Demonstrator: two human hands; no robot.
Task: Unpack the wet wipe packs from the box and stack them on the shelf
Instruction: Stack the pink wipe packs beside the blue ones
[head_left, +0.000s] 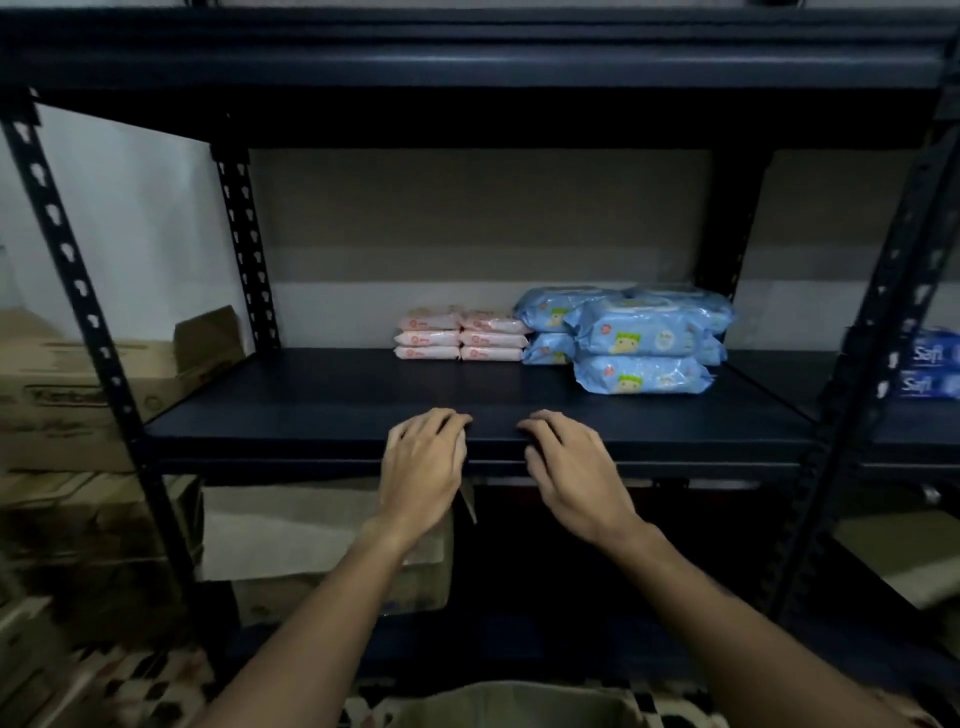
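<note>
Two bare hands rest at the front edge of the dark metal shelf board (311, 410); left hand (422, 467) fingers loosely curled, holding nothing; right hand (571, 467) likewise curled and empty; behind them, stacked small pink wipe packs (460, 339); right of these, piled large blue wipe packs (641, 338).

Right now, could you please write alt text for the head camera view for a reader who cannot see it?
Two empty hands, left hand and right hand, rest at the front edge of a dark metal shelf. Further back stand small pink packs in two stacks, with stacked blue wet wipe packs to their right.
</note>
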